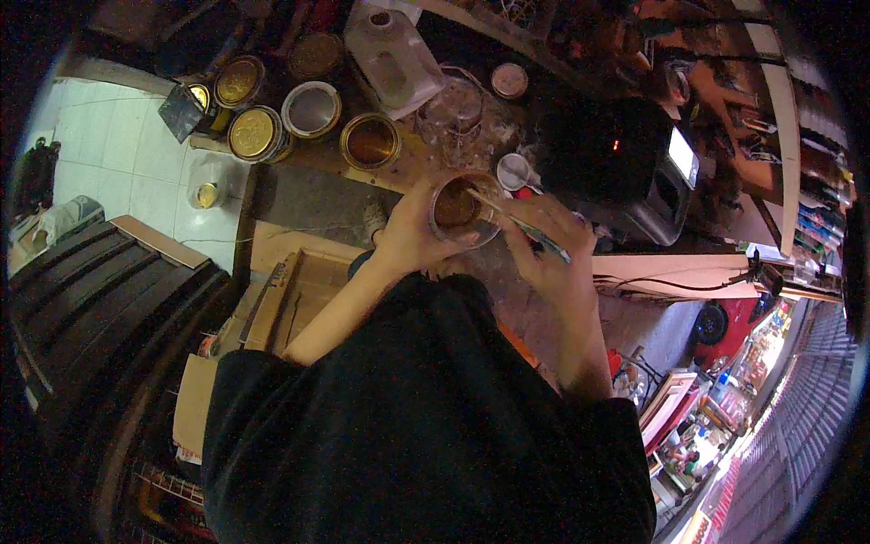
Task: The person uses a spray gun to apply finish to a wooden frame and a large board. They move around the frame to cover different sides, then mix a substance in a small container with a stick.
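Observation:
My left hand (412,227) is wrapped round the side of a clear round cup (490,185) with brown contents. My right hand (553,240) grips a slim stick (518,222), pale at the cup end and bluish toward the other. The stick slants over the cup's rim, and its tip reaches inside. Whether the tip touches the brown stuff I cannot tell. Just beyond the cup stands a small white-rimmed cup (513,170), with a small red thing (524,193) beside it.
Beyond my hands stand an open can of amber liquid (372,142), a white-rimmed can (311,110), lidded gold cans (256,134) and a translucent jug (394,63). A black machine with a lit screen (681,156) is at the right. An open cardboard box (288,304) lies under my left forearm.

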{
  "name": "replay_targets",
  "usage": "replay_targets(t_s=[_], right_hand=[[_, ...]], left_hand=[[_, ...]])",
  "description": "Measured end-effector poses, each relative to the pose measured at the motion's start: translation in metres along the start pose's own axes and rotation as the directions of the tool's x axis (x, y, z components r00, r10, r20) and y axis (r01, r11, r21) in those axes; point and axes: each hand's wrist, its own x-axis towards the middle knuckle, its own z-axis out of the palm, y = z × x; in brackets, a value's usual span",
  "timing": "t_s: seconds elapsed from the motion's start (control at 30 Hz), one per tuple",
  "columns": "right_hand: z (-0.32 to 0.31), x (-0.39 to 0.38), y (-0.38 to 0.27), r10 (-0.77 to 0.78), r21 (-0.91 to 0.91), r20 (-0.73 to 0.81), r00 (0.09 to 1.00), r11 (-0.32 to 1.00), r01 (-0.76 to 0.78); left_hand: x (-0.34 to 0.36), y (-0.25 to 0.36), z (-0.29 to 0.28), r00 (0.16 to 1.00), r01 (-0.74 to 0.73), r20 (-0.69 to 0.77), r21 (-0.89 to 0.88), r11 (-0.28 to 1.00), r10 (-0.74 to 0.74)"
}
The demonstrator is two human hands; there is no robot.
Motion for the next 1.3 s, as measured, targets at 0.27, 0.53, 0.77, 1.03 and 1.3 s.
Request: replay_targets(t_s=[0.27,0.53,0.77,1.03,1.3], right_hand=[[0.000,-0.009,-0.007,0.014,-0.035,0.029,0.999,0.999,-0.013],[-0.003,-0.018,-0.003,0.083,-0.040,0.102,0.991,0.996,-0.079],[0.000,-0.024,0.000,0.072,-0.012,0.023,0.997,0.997,-0.071],[-0.004,-0.026,-0.002,0.072,-0.059,0.027,0.997,0.996,-0.071],[-0.008,-0.052,0.015,0.018,-0.215,-0.079,0.997,0.976,-0.035]], left_hand=[[-0.003,0.012,-0.003,0.999,0.018,0.037,0.094,0.995,-0.021],[0.000,0.010,0.000,0.997,0.028,0.065,0.076,0.997,-0.033],[-0.005,0.007,0.005,0.998,0.024,0.055,0.001,1.000,-0.024],[0.001,0.012,0.013,0.992,-0.008,0.126,-0.010,1.000,0.009],[0.003,0.018,0.027,0.975,0.042,0.216,0.061,0.997,-0.054]])
